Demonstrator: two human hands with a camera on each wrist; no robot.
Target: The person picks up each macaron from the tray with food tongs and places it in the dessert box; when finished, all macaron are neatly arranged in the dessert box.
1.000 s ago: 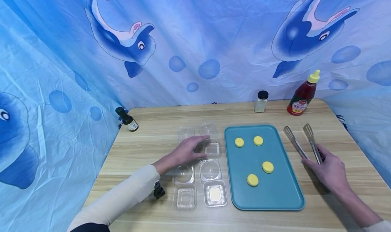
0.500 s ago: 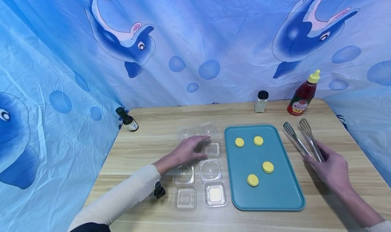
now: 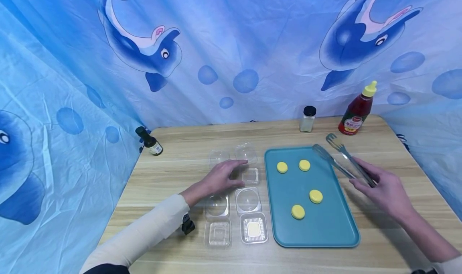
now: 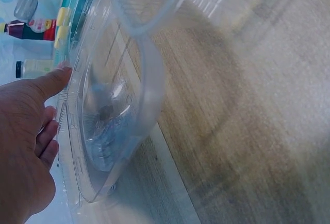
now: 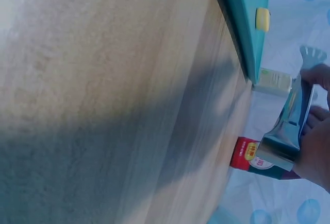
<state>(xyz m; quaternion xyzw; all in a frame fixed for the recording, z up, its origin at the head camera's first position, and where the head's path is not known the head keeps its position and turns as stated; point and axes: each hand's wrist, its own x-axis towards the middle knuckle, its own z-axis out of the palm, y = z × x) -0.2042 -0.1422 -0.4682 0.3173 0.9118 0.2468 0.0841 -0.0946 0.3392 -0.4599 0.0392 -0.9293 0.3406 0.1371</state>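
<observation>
The step in hand looks like lining up the tongs (image 3: 347, 154) with the yellow rounds (image 3: 304, 165). The right hand (image 3: 388, 193) grips them between thumb and fingers, arms spread, one tip over the far right corner of the teal tray (image 3: 339, 230), the other outside it. The next move probably calls for straddling one round, then a gentle squeeze. Two rounds lie towards the tray's far edge, two nearer its middle.

The left hand (image 3: 221, 175) has thumb and forefinger spread around a clear ribbed base (image 3: 250, 176); whether they touch it, I cannot tell. More clear plastic pieces, domed and ribbed, line up along the tray's left edge. The ribbed base nearest the tray's near left corner (image 3: 254, 228) shows a pale square, whether contents or reflection is unclear
</observation>
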